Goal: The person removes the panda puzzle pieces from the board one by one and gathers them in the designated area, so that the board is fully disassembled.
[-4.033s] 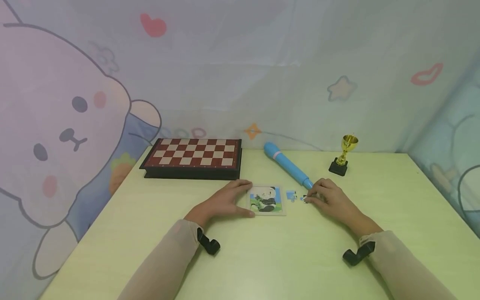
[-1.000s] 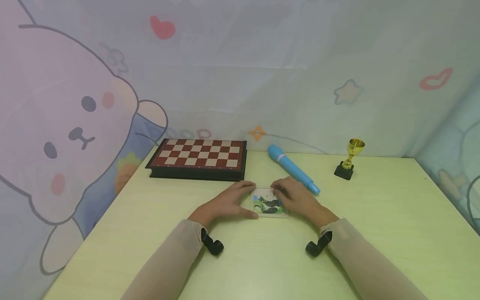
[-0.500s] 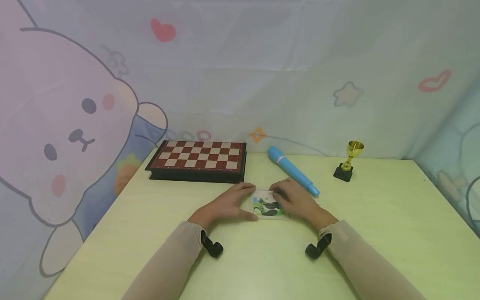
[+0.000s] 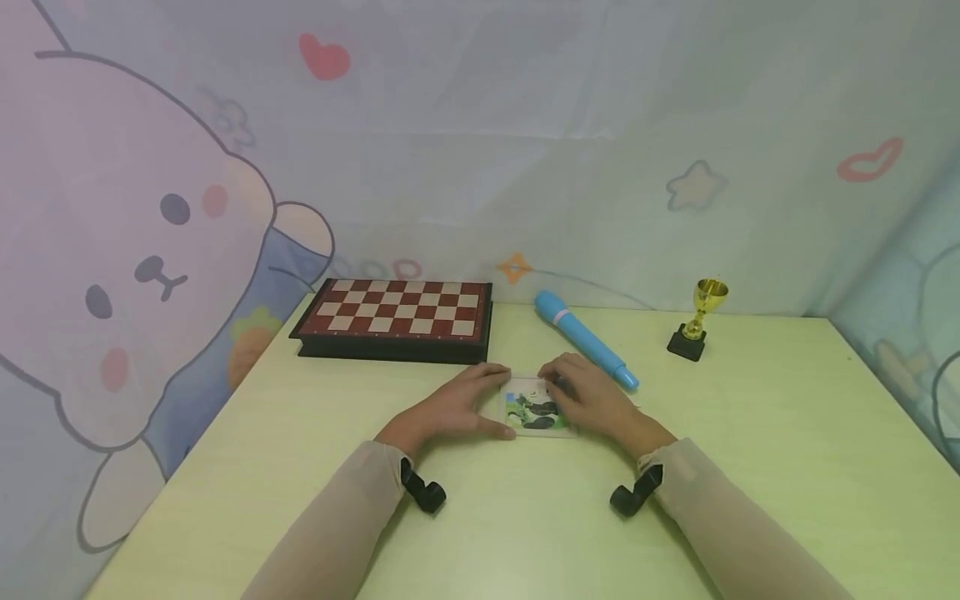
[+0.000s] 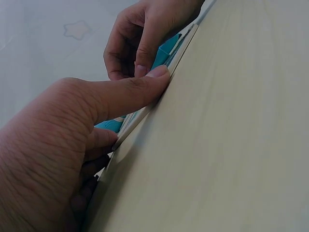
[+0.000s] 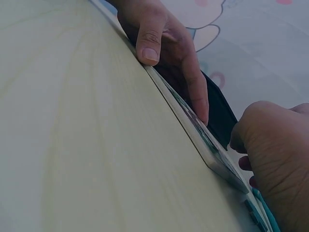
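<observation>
A small panda jigsaw puzzle in a pale frame lies flat on the table in the head view. My left hand grips its left side, thumb at the near corner and fingers at the far one. Over the puzzle's upper right is my right hand, its thumb and fingertips drawn together in a pinch at the picture. The small puzzle piece there is mostly hidden by the fingers. In the right wrist view, a loose blue puzzle piece lies on the table beyond the frame's right end, beneath the right hand.
A folded red-and-white chessboard box stands at the back left. Behind the right hand lies a blue toy microphone, slanting toward it. A small gold trophy cup on a black base stands at the back right.
Since four seconds back, my right hand has moved left from the loose pieces onto the puzzle's upper right. The left hand keeps its grip. In the last second both hands stay nearly still.
</observation>
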### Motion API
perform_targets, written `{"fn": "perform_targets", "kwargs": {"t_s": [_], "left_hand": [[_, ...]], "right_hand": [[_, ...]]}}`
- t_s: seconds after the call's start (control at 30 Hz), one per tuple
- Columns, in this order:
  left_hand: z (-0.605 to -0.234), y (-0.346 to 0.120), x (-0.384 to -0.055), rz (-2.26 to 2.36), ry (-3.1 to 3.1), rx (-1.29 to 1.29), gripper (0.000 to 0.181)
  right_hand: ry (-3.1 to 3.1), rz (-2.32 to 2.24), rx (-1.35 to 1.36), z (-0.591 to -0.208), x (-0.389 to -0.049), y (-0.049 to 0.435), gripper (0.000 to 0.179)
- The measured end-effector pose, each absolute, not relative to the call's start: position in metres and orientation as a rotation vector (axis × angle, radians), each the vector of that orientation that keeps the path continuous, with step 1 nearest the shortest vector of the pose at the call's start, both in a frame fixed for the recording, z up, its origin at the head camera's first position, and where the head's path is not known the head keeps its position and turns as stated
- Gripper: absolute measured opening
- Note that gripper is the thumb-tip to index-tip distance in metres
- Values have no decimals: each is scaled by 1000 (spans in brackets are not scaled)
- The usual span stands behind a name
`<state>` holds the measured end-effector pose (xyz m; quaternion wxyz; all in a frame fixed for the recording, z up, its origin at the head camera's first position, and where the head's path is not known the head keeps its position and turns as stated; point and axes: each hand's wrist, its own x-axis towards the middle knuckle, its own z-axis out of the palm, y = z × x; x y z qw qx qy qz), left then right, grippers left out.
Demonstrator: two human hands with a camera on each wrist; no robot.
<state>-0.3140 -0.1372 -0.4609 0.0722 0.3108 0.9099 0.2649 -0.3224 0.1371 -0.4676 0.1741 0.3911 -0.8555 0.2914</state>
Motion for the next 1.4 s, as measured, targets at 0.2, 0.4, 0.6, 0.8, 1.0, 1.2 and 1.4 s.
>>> {"fn": "perform_targets", "kwargs": {"t_s": [0.2, 0.4, 0.6, 0.8, 1.0, 1.2, 1.4], "left_hand": [[-458, -136, -313, 807, 2740, 933, 102], [-458, -136, -311, 794, 2732, 927, 102], [-457, -137, -312, 805, 2734, 931, 102], [-460, -136, -312, 802, 2725, 934, 102], [-460, -136, -313, 806, 2736, 937, 102], [-461, -136, -312, 801, 2732, 939, 103], [-459, -136, -311, 785, 2737, 940, 103]], "right_hand": [[-2441, 812, 1078, -470, -326, 138, 8], [-2437, 796, 1087, -475, -327, 138, 13], [-2424, 798, 1093, -475, -328, 137, 13], [-2461, 811, 1079, -475, -324, 137, 11], [-2460, 817, 1074, -472, -323, 139, 9], [-2418, 860, 1105, -473, -322, 141, 7], [-2422, 873, 1126, -470, -322, 142, 19]]}}
